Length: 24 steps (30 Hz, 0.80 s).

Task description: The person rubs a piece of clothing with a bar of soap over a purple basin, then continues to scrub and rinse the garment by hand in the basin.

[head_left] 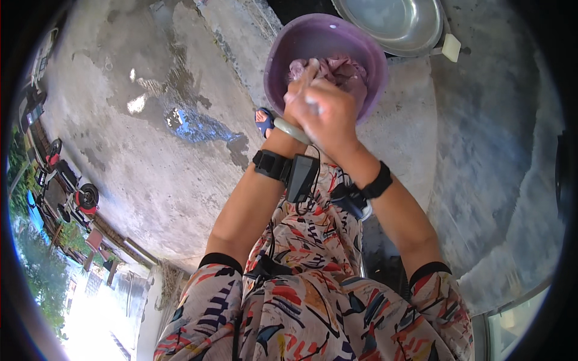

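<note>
Concrete floor [180, 198] spreads wide left of the purple basin [376, 69], pink cloth [348, 71] bunched inside, my right hand [330, 111] blurred over my left hand [296, 99], can't tell if either's gripping.

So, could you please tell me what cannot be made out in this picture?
All in the head view:
Left hand: partly covered by the right hand.
Right hand: blurred, its grip unclear.
Cloth: partly hidden by the hands.
Metal basin: cut off by the top edge.
</note>
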Each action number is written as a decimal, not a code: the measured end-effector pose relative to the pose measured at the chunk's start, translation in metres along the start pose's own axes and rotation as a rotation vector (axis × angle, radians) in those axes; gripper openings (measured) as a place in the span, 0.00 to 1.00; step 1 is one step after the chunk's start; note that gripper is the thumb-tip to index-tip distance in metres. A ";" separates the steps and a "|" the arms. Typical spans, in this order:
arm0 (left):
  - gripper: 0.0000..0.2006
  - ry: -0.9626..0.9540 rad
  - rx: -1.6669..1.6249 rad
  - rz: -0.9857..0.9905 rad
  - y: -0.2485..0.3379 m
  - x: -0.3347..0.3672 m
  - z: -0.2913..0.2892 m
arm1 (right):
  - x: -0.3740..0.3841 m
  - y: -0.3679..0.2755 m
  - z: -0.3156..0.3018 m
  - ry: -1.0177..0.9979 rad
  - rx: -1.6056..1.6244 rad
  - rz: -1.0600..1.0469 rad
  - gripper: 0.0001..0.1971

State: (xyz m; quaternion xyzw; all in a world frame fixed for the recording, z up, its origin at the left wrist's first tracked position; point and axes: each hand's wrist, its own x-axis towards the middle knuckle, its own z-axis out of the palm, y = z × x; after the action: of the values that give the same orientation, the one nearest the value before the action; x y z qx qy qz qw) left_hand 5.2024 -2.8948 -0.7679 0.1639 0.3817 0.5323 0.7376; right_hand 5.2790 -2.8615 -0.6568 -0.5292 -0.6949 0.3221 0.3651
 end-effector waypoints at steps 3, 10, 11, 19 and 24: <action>0.22 0.169 0.059 -0.322 0.011 -0.006 0.041 | 0.014 0.068 -0.012 0.073 -0.252 0.292 0.14; 0.18 0.148 0.147 -0.188 0.040 0.003 0.035 | 0.006 0.028 -0.001 -0.004 -0.038 0.044 0.11; 0.19 0.207 -0.040 -0.371 0.034 0.008 0.044 | 0.006 0.049 -0.003 0.084 -0.156 0.112 0.14; 0.19 -0.012 0.943 -0.024 0.011 0.018 0.019 | -0.001 0.039 0.000 0.019 -0.063 0.008 0.14; 0.09 0.157 0.842 0.145 0.008 0.014 0.036 | 0.009 0.041 -0.006 0.003 -0.062 0.282 0.15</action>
State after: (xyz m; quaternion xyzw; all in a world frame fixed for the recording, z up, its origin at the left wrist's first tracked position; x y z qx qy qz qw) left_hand 5.2257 -2.8727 -0.7443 0.4359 0.6079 0.3916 0.5358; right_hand 5.3031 -2.8433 -0.6866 -0.6331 -0.6227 0.3480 0.3007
